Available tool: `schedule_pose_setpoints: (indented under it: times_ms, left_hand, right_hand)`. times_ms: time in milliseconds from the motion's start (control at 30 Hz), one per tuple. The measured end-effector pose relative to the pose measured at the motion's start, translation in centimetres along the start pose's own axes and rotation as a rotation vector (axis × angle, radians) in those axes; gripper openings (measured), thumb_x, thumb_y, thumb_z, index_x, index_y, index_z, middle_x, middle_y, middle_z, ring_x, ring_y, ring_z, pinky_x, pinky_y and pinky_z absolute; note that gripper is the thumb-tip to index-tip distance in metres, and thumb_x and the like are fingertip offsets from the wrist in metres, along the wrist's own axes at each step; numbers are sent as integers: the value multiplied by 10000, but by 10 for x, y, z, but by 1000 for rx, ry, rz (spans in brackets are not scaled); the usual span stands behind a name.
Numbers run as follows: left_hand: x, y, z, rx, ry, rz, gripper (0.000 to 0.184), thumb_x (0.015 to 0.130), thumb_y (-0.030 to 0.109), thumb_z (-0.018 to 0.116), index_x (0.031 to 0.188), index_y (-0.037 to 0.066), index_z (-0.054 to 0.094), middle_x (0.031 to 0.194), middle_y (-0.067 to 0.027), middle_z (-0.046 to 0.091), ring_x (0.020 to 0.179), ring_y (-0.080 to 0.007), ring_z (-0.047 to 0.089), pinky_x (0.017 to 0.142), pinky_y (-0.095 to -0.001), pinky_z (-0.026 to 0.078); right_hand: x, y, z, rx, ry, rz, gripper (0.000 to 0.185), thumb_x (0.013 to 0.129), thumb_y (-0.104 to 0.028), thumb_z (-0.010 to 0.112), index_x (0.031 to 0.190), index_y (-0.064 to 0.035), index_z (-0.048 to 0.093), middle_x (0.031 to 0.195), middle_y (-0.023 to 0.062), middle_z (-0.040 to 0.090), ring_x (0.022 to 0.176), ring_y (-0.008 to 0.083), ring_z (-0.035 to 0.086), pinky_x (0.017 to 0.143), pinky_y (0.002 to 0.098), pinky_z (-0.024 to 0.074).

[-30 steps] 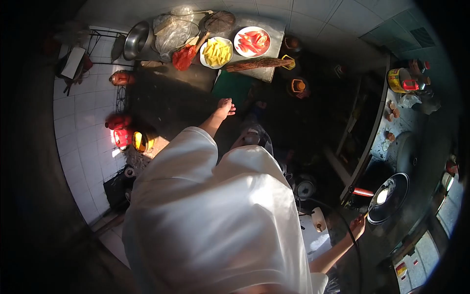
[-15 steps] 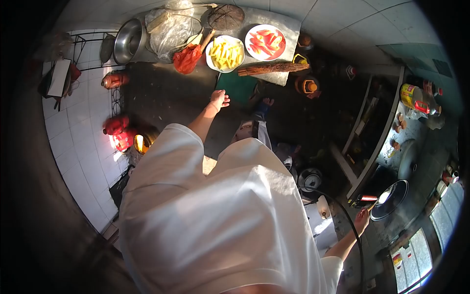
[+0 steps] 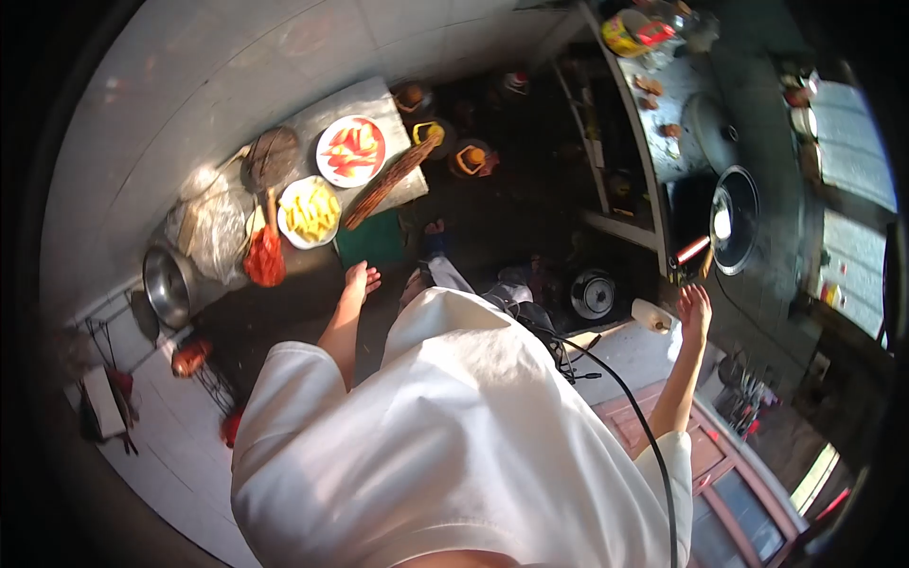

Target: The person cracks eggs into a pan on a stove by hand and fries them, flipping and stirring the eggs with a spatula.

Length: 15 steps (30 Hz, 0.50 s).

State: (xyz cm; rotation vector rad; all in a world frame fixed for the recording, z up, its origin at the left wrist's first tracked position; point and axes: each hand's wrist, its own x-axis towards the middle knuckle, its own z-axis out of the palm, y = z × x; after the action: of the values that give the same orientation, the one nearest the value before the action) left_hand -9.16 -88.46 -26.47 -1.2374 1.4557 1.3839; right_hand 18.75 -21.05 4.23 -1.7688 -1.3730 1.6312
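My left hand point(image 3: 360, 281) hangs in the air below the low table, its fingers loosely stretched with nothing in them. Nearest to it are a plate of yellow cut strips point(image 3: 311, 212) and a green mat-like patch point(image 3: 370, 239). On the right, my right hand point(image 3: 695, 310) is raised with fingers apart, just below a wooden handle point(image 3: 707, 261). That handle belongs to a utensil with a pale head point(image 3: 722, 223) resting in a dark wok point(image 3: 746, 204). A small gap seems to separate the fingers from the handle.
On the low table point(image 3: 379, 99) stand a plate of red slices point(image 3: 351, 151), a rough brown stick point(image 3: 395, 180) and a red bag point(image 3: 264, 256). A metal basin point(image 3: 168, 286) stands left. A black cable point(image 3: 625, 383) crosses beside my right arm. Bottles point(image 3: 471, 158) stand beyond the table.
My view has turned, so the table sits further left and the wok higher. My right hand has let go of the utensil's handle. The fingers of my left hand have loosened.
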Motion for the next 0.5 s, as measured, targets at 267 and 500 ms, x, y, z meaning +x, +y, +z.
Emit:
schedule_pose_setpoints:
  times_ms: [267, 500]
  left_hand:
    - [3, 50, 74, 323, -168, 3, 217, 949, 246, 470, 1069, 68, 506, 833, -63, 581, 673, -189, 593, 610, -386, 525]
    - [-53, 71, 197, 575, -213, 195, 275, 954, 238, 453, 1154, 53, 486, 889, -72, 571, 708, -187, 588, 597, -365, 521]
  right_hand:
    - [-66, 10, 2, 61, 108, -16, 436, 881, -147, 607, 1281, -67, 453, 1032, 53, 618, 875, 154, 643, 596, 258, 499]
    - [-64, 6, -42, 85, 24, -50, 404, 872, -196, 621, 1251, -92, 524, 1047, 29, 614, 852, 119, 629, 618, 255, 490]
